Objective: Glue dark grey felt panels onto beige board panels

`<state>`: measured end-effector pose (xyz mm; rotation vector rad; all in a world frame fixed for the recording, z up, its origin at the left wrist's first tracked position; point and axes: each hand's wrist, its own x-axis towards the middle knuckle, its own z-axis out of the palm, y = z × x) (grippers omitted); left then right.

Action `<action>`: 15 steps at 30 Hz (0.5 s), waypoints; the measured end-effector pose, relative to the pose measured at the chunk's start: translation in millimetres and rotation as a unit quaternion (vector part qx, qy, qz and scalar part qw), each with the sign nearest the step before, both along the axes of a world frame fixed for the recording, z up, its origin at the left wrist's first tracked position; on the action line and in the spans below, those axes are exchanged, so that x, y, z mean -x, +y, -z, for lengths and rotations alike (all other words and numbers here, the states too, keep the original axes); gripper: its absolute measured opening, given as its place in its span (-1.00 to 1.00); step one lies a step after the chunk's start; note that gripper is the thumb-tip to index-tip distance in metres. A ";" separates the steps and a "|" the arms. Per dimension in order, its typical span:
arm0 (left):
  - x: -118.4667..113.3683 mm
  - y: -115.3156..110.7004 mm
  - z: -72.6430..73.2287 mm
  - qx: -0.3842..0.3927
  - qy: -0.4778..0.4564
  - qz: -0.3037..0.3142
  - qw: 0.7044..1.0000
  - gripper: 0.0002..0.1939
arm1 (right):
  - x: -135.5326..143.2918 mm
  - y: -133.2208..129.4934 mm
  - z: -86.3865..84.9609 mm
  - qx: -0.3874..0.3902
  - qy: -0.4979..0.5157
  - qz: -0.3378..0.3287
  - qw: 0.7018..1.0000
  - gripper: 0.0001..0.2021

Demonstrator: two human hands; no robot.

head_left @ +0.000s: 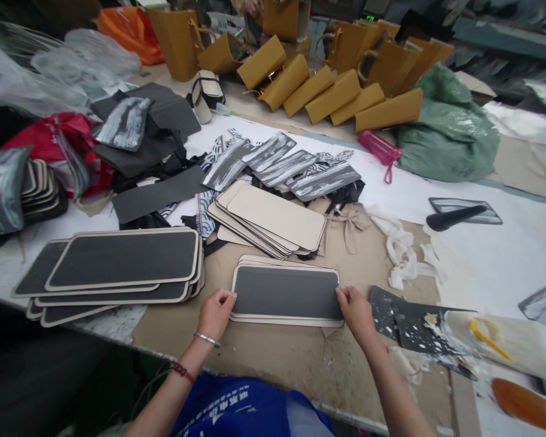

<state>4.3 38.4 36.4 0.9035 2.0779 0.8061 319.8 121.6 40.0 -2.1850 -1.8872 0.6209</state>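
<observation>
My left hand point(217, 311) pinches the left end of a dark grey panel with a beige border point(286, 294). At the opposite end, the fingers of my right hand point(357, 309) close on the panel's right edge. The panel lies flat over other beige-edged pieces, whose rims show behind and in front of it. Just beyond it is a fanned stack of beige panels point(277, 215) with rounded corners. To the left sits an uneven pile of dark panels point(122, 260) with the same beige borders.
Glue-streaked dark pieces point(279, 159) lie on patterned fabric at the back. Mustard bags point(332, 97) line the far side beside a green plastic bag point(448, 130). To the right are a glue tray with a yellow tool point(489, 340) and an orange-brown object point(525, 400).
</observation>
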 end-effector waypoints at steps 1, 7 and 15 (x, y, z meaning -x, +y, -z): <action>-0.3 0.0 0.4 -0.001 0.000 -0.002 1.000 -0.72 | 0.2 0.6 0.6 0.002 -0.004 -0.002 1.000 -0.70; -3.9 2.3 -3.0 0.003 0.001 -0.020 1.000 -0.79 | -0.4 0.2 2.4 0.003 -0.017 -0.017 1.000 -0.74; -5.2 3.8 -3.2 0.004 0.001 -0.033 0.999 -0.80 | -2.3 0.9 6.0 0.016 -0.059 -0.028 0.998 -0.76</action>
